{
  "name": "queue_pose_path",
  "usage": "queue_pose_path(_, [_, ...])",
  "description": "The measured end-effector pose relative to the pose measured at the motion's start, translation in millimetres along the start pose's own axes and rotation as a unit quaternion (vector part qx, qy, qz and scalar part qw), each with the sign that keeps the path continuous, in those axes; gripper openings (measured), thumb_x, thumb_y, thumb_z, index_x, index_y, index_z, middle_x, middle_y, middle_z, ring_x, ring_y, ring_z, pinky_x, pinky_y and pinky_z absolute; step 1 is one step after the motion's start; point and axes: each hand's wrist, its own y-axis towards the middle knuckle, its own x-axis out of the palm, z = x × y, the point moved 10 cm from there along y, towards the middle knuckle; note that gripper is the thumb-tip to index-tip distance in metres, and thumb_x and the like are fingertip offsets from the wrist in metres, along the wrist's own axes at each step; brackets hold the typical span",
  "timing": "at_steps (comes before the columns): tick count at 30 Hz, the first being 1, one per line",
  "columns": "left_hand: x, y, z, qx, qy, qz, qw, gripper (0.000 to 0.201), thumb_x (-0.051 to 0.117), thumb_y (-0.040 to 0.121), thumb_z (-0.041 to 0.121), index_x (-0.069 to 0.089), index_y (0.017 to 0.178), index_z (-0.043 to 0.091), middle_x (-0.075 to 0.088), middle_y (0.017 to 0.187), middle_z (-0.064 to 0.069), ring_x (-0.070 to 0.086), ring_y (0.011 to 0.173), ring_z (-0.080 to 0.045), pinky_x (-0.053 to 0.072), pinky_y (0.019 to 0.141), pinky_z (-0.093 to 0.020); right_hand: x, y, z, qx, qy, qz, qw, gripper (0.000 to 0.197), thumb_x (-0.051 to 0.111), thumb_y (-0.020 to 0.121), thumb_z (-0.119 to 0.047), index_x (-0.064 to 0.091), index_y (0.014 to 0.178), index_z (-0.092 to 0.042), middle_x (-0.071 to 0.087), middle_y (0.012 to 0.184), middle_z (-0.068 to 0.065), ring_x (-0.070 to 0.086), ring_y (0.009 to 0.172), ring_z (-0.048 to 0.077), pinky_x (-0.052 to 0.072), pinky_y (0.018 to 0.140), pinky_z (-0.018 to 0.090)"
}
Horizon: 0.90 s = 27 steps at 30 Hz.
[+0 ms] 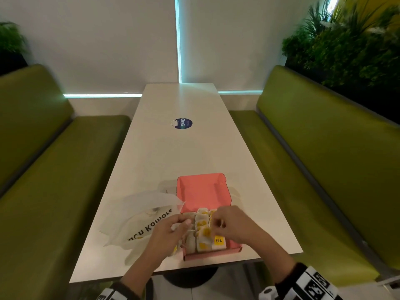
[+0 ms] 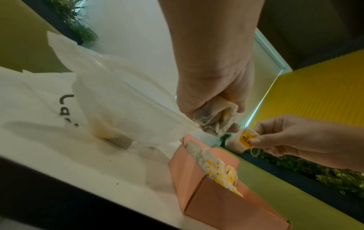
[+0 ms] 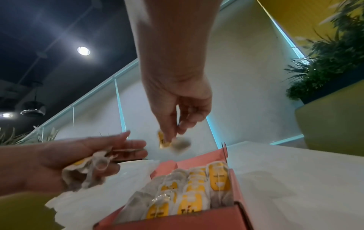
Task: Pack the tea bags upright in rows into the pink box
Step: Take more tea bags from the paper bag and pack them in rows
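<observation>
The pink box [image 1: 213, 255] stands open near the table's front edge, its lid [image 1: 201, 191] lying back. Rows of white tea bags with yellow tags [image 1: 204, 234] stand upright inside it, as the right wrist view shows for the tea bags [image 3: 189, 186] in the box [image 3: 197, 221]. My left hand [image 1: 173, 228] hovers at the box's left side and grips a bunch of tea bags [image 2: 212, 123]. My right hand [image 1: 218, 223] is above the box and pinches a single tea bag [image 3: 173, 141] by its yellow tag [image 2: 246, 138].
A white plastic bag [image 1: 147, 221] with black lettering lies just left of the box. A round blue sticker [image 1: 183, 123] sits mid-table. Green benches [image 1: 54, 169] [image 1: 324, 159] run along both sides. The box stands close to the table's near edge [image 1: 216, 264].
</observation>
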Motion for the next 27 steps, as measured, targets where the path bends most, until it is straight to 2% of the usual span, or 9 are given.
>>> queue_pose_path(2, [5.5,0.2,5.4,0.015,0.000,-0.026,1.000,0.014,0.063,0.087,0.031,0.070,0.097,0.038,0.068,0.101,0.022,0.064,0.087,0.001,0.047,0.071,-0.012,-26.7,-2.4,5.4,0.049,-0.037,0.120,0.991,0.016,0.059,0.088,-0.026,0.065,0.096,-0.014,0.055,0.095,-0.001,0.052,0.085,0.013,0.041,0.076,0.026])
queue_pose_path(3, [9.1,-0.1,7.8,0.020,0.000,-0.040,0.999,0.019,0.066,0.085,0.033,0.069,0.102,0.039,0.066,0.106,0.023,0.061,0.098,0.003,0.047,0.079,-0.014,-26.6,-1.6,2.3,0.035,-0.033,0.121,0.992,0.017,0.060,0.088,-0.028,0.065,0.097,-0.014,0.055,0.095,-0.003,0.051,0.085,0.013,0.041,0.077,0.026])
queue_pose_path(5, [17.1,-0.7,10.1,0.033,-0.002,-0.071,0.997,0.036,0.075,0.077,0.032,0.065,0.110,0.041,0.064,0.112,0.024,0.058,0.106,0.005,0.046,0.086,-0.015,-10.6,1.8,-11.9,-0.022,-0.012,0.041,0.999,0.020,0.065,0.085,-0.030,0.068,0.095,-0.013,0.054,0.089,-0.005,0.048,0.079,0.008,0.041,0.073,0.024])
queue_pose_path(8, [26.1,-1.4,13.8,0.039,0.004,-0.090,0.995,0.045,0.083,0.068,0.023,0.066,0.109,0.034,0.066,0.111,0.016,0.062,0.094,0.003,0.049,0.081,-0.014,-8.3,0.8,-21.8,-0.045,0.033,0.028,0.998,0.016,0.067,0.083,-0.025,0.069,0.092,-0.012,0.052,0.085,-0.008,0.044,0.069,0.002,0.039,0.067,0.019])
queue_pose_path(11, [23.6,-2.7,18.2,0.037,-0.015,-0.058,0.998,0.015,0.079,0.073,0.014,0.073,0.084,0.021,0.072,0.082,0.003,0.065,0.070,-0.008,0.052,0.060,-0.021,-16.4,1.8,-18.2,-0.024,0.056,0.064,0.996,0.015,0.070,0.081,-0.025,0.069,0.090,-0.013,0.053,0.085,-0.008,0.046,0.070,0.002,0.042,0.070,0.021])
queue_pose_path(15, [21.0,-3.3,20.3,0.037,-0.028,-0.046,0.998,0.005,0.076,0.076,0.016,0.073,0.073,0.019,0.066,0.063,0.004,0.058,0.053,-0.007,0.050,0.052,-0.025,-26.5,-2.4,-17.3,-0.025,0.128,0.099,0.986,0.015,0.074,0.078,-0.021,0.071,0.092,-0.015,0.054,0.089,-0.010,0.049,0.070,-0.003,0.039,0.065,0.007])
queue_pose_path(20, [15.6,-5.2,26.0,0.045,-0.040,-0.030,0.998,0.013,0.070,0.082,0.015,0.072,0.072,0.023,0.066,0.062,0.013,0.055,0.049,-0.004,0.049,0.052,-0.022,-32.8,-5.8,-13.0,-0.021,0.170,0.113,0.979,0.011,0.072,0.081,-0.018,0.073,0.088,-0.010,0.056,0.092,-0.011,0.053,0.079,-0.003,0.042,0.070,0.005])
queue_pose_path(24, [9.3,-5.0,29.1,0.055,-0.026,0.002,0.998,0.013,0.067,0.084,0.013,0.071,0.074,0.021,0.065,0.060,0.011,0.054,0.049,-0.005,0.045,0.049,-0.018,-37.2,-9.1,-8.5,-0.015,0.193,0.140,0.971,0.008,0.070,0.083,-0.018,0.073,0.083,-0.011,0.058,0.088,-0.013,0.056,0.081,0.000,0.043,0.071,0.007])
queue_pose_path(27, [6.1,-3.8,30.5,0.055,-0.013,0.027,0.998,0.010,0.068,0.083,0.015,0.071,0.076,0.019,0.067,0.063,0.014,0.057,0.054,0.000,0.046,0.053,-0.017,-34.0,-10.7,-9.5,-0.014,0.224,0.113,0.968,0.006,0.070,0.083,-0.017,0.070,0.077,-0.015,0.059,0.093,-0.011,0.056,0.080,-0.001,0.042,0.069,0.006])
